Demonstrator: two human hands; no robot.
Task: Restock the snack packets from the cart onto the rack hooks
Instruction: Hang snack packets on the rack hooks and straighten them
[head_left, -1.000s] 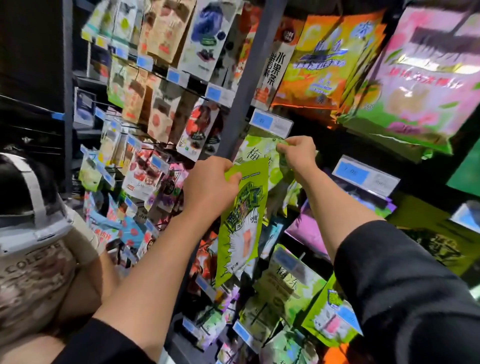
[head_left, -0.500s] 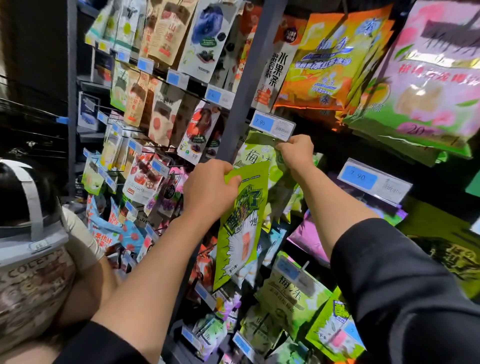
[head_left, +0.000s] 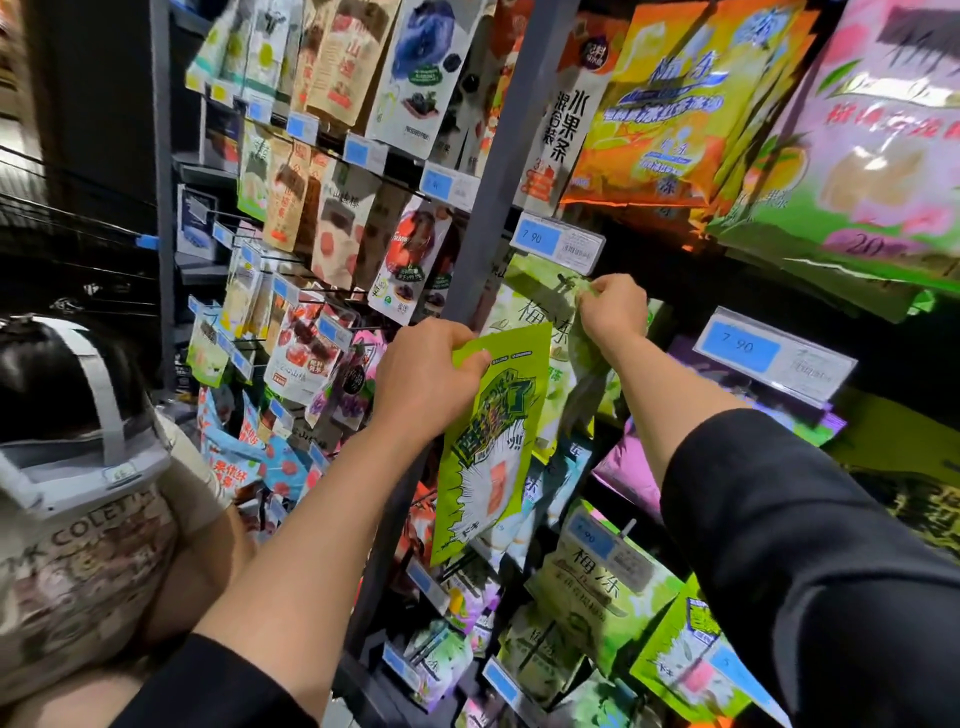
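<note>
My left hand (head_left: 428, 376) grips the top left corner of a bright green snack packet (head_left: 488, 447), which hangs down in front of the rack's grey upright post (head_left: 498, 171). Up and to the right, my right hand (head_left: 613, 309) pinches the top of a pale green packet (head_left: 530, 322) hanging on a hook just under a blue price tag (head_left: 558, 243). The hook itself is mostly hidden by the packets and my fingers. The cart is not in view.
Hooks full of snack packets cover the rack on all sides, each with a blue price tag. Large orange (head_left: 670, 104) and pink-green bags (head_left: 872, 140) hang overhead at the right. Another person (head_left: 88, 499) wearing a head strap stands close at my lower left.
The view has shifted slightly, so the rack sits lower and further right in frame. Both hands keep their grips; the right hand has stayed at the hook under the price tag.
</note>
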